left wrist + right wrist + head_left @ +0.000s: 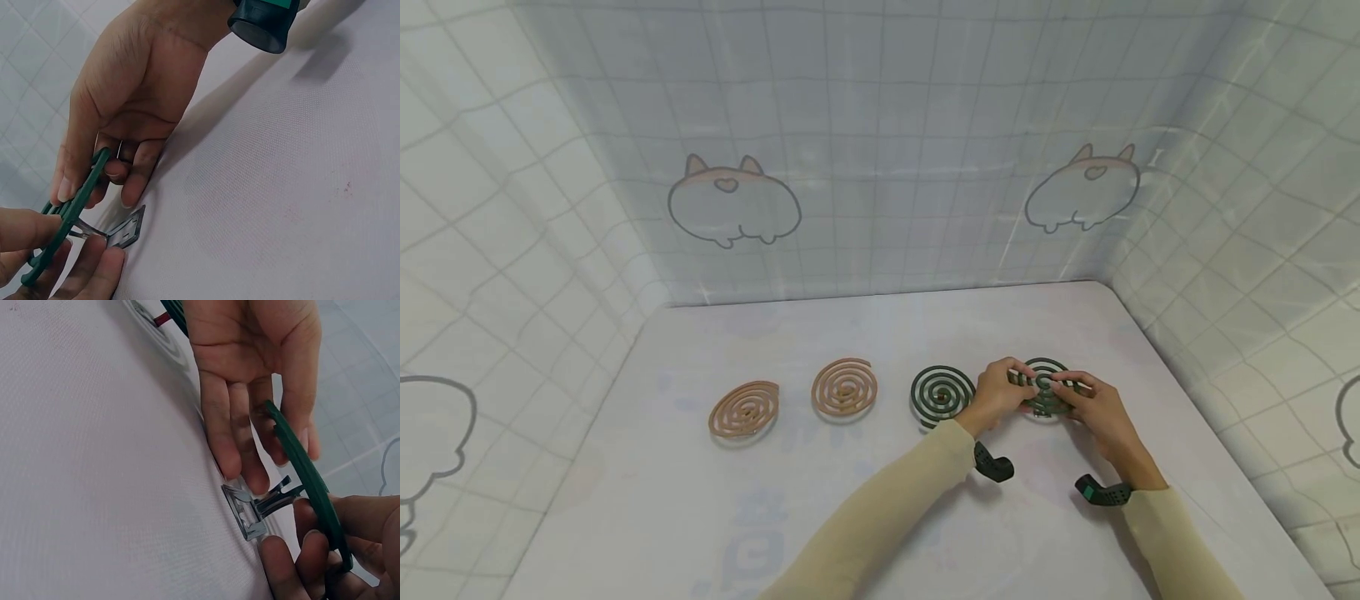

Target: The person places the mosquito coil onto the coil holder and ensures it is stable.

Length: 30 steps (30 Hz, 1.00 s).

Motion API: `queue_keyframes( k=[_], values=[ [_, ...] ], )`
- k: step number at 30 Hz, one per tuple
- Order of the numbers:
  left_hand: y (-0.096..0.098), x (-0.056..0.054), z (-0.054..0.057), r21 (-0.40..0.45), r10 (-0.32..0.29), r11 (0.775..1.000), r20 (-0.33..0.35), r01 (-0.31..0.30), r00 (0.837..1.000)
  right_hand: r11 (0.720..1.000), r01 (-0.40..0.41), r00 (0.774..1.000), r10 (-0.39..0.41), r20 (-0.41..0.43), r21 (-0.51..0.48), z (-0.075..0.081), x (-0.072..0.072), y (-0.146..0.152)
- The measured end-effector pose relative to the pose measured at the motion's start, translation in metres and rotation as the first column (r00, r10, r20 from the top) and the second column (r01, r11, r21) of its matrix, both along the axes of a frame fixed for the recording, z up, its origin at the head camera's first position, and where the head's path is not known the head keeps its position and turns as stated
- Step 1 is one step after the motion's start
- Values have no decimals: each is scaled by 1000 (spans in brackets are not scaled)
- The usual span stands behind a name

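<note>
A green mosquito coil [1045, 362] sits between both hands at the right of the table, tilted in the wrist views. My left hand [996, 394] pinches its left edge with thumb and fingers. My right hand [1101, 417] pinches the opposite edge, its thumb on top in the left wrist view [65, 187]. A small bent metal stand [244, 515] shows under the coil, with its arm reaching up to the coil's underside. The left fingers touch or lie close by the stand in the left wrist view. Another green coil [942, 396] lies just left of my left hand.
Two brown coils, one at far left [745, 409] and one nearer the middle [844, 388], stand slightly raised on the white table [700, 517]. Grid-patterned curtains [880, 150] enclose the back and sides. A black wrist device [1102, 492] hangs under the right wrist.
</note>
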<state>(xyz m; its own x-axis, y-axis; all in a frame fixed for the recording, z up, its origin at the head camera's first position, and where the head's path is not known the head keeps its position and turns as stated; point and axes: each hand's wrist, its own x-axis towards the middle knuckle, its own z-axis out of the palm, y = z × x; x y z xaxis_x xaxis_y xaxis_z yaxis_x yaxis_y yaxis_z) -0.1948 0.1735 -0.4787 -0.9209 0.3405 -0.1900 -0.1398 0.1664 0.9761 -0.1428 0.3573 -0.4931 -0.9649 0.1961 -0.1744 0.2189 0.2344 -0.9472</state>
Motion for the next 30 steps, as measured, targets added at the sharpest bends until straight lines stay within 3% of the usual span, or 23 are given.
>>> queue_keyframes(
  k=[22, 30],
  values=[
    [1, 0, -6, 3, 25, 1000, 14, -25, 1000, 998, -3, 1000, 3, 6, 71, 0, -3, -5],
    [2, 1, -4, -5, 17, 1000, 2, -17, 1000, 1000, 19, 1000, -19, 7, 19, 1, -2, -5]
  ],
)
